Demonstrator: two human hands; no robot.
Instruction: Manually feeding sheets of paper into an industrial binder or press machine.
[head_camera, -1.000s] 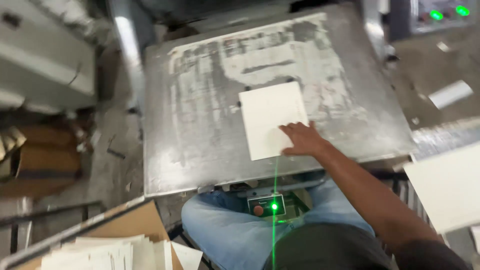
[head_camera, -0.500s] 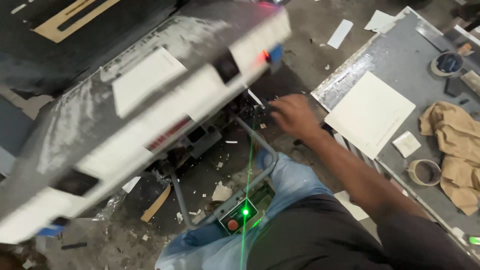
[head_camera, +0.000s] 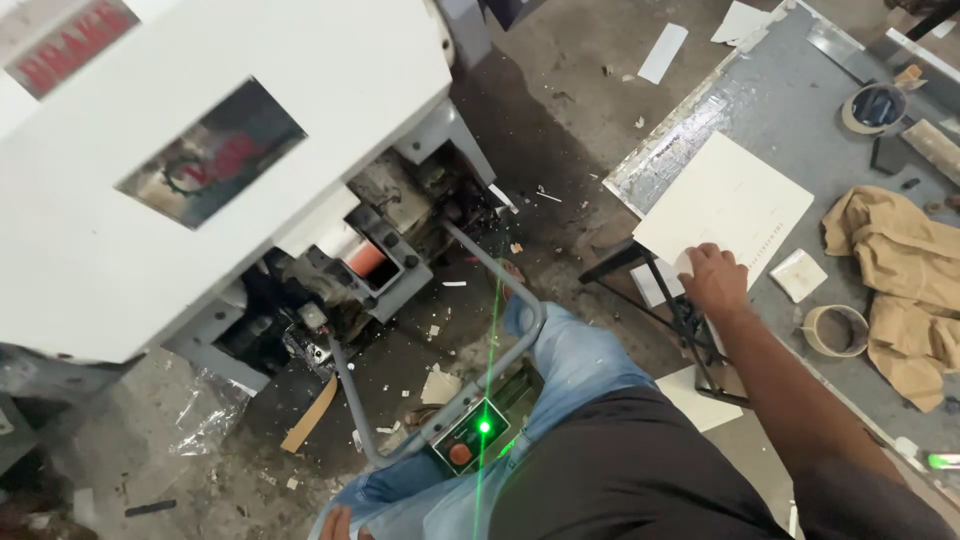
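Resting on the near corner of a white sheet (head_camera: 722, 205), the right hand (head_camera: 712, 280) lies with its fingers (head_camera: 700, 262) bent down onto the card, pressing or pinching it; whether a thumb is tucked under the edge cannot be told from this view. The sheet lies flat at the left edge of a grey bench (head_camera: 800, 90), its near corner overhanging the rim above a dark metal stand (head_camera: 690, 330). The left hand (head_camera: 338, 522) shows only as a sliver at the bottom of the picture, down by the blue trouser leg, and its fingers cannot be read as apart or together. On the bench to the right sit a small white card (head_camera: 798, 274), a roll of tape (head_camera: 835, 330), a crumpled tan cloth (head_camera: 895, 290) and, farther off, a second tape roll (head_camera: 878, 108). To the left stands a big white machine (head_camera: 200, 150), with a foot pedal (head_camera: 478, 432) crossed by a green laser line on the littered floor (head_camera: 560, 110). To handle the sheet well, it seems wise to slide it toward the overhanging corner so the thumb can get beneath, then lift it level by the edge, since thin card is likely to bend or crease if dragged by one corner.
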